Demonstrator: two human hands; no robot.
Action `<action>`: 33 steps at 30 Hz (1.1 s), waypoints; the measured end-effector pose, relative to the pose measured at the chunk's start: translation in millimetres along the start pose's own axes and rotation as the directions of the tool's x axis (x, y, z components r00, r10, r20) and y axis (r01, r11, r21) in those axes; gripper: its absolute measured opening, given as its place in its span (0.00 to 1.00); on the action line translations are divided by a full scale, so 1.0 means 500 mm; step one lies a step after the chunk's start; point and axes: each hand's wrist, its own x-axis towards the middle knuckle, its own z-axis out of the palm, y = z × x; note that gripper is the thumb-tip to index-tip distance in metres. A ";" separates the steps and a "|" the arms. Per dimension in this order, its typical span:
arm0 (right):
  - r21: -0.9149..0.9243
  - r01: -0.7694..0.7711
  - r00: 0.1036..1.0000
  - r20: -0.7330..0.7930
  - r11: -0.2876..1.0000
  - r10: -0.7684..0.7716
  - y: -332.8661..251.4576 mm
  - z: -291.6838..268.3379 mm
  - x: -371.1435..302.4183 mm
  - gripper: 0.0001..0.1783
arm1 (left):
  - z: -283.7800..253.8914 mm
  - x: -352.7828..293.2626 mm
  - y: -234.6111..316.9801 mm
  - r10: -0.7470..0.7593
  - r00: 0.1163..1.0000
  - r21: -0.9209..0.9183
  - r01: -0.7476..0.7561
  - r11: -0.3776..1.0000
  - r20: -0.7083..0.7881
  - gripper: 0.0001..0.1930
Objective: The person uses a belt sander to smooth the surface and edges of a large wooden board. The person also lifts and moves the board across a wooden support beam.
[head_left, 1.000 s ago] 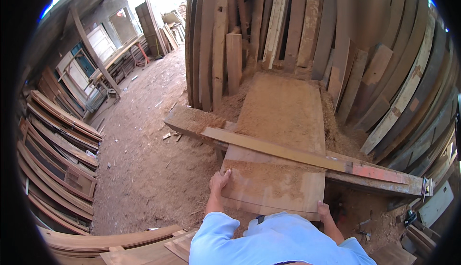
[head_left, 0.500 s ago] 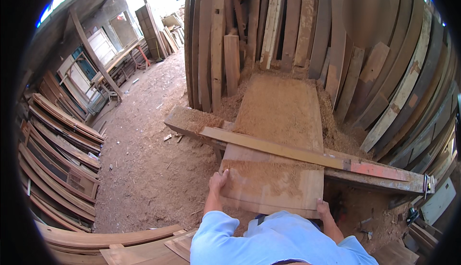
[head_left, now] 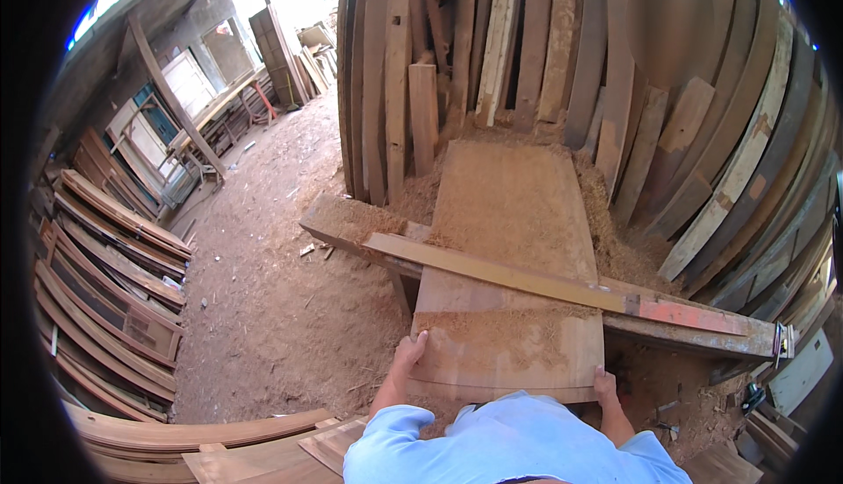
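A wide wooden panel, dusted with sawdust, stretches away from my body. A long yellow-brown strip of wood with a reddish right part crosses over it at a slant. At the panel's near left edge is my left hand, its thumb on top and its other fingers out of sight around the edge. My right hand is closed on the opposite edge near the corner. Beneath the strip, a thick wooden beam shows on both sides of the panel.
Tall planks lean upright behind the panel and curve round to the right. Stacked frames and boards line the left side; more boards lie near me at lower left. Sawdust and wood scraps cover the floor. A workbench stands far left.
The panel's near end has shifted slightly right and toward me, both hands moving with it. A band of sawdust on it now lies farther from the strip, which has hardly moved.
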 end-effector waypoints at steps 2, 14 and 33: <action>0.013 -0.055 0.998 -0.007 0.998 0.055 0.008 0.008 -0.003 0.41 | -0.018 0.027 -0.002 0.009 0.998 -0.004 -0.009 1.000 0.060 0.50; -0.138 -0.038 0.987 -0.158 0.990 0.016 -0.032 0.006 -0.053 0.40 | 0.018 0.066 0.053 0.039 0.972 0.027 -0.034 0.999 -0.232 0.43; -0.103 -0.039 0.990 -0.141 0.994 0.024 -0.064 -0.009 -0.081 0.41 | 0.011 0.082 0.042 0.020 0.992 -0.048 -0.026 0.999 -0.123 0.46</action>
